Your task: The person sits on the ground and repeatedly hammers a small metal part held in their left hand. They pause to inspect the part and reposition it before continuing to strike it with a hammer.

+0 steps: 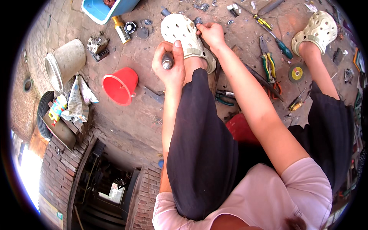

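My left hand is closed round a dark tool with a rounded, shiny metal end; the rest of the tool is hidden in the fist. Just beyond it is a cream clog on my left foot. On the clog's right side, my right hand is closed in a pinch, thumb and fingertips together. A small dark part shows at those fingertips, too small to make out, and I cannot tell whether it is gripped. The other cream clog is on my right foot.
Pliers, a screwdriver and a cutting disc lie on the ground to the right. To the left are a red bucket, a pale bucket, a metal engine-like part, a yellow bottle and a blue basin.
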Motion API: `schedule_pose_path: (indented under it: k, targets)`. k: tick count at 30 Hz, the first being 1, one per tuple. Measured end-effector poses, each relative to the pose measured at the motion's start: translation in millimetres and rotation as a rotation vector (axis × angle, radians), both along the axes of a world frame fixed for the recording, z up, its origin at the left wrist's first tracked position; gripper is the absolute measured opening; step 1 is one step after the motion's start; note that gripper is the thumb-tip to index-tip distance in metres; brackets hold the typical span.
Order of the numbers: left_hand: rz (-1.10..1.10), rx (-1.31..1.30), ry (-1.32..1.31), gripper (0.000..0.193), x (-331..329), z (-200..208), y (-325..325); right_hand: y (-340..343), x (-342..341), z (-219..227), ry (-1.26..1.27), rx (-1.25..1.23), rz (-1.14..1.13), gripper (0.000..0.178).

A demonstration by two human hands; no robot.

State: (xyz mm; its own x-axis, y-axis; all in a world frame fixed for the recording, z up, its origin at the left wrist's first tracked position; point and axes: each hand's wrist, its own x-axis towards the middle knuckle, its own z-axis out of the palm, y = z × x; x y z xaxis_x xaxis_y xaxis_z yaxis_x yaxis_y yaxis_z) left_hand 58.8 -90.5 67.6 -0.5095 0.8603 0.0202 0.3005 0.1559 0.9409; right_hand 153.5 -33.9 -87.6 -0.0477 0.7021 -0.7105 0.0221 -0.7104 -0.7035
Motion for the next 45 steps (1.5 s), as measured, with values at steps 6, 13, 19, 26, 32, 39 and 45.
schedule_pose_path:
  k: [6,13,19,26,32,39,45]
  targets:
    - [0.016,0.001,0.012,0.029,-2,2,-3,15,10,22,-0.287,0.195,0.389,0.017]
    - [-0.025,0.050,-0.022,0.026,-2,6,-3,40,17,39,-0.785,0.618,1.046,0.019]
    - [-0.026,0.061,-0.041,0.026,-2,8,-4,59,31,57,-0.668,0.666,0.926,0.030]
    - [-0.053,0.071,-0.006,0.028,-1,6,-4,41,34,36,-0.561,0.988,0.834,0.040]
    - [-0.051,0.024,0.011,0.028,2,13,-3,44,30,25,-0.523,1.032,0.816,0.034]
    - [-0.084,0.258,-0.078,0.027,-1,12,6,49,25,26,-0.500,0.896,0.853,0.029]
    - [-0.005,0.351,-0.406,0.027,-1,0,40,35,41,37,-0.526,0.886,0.646,0.039]
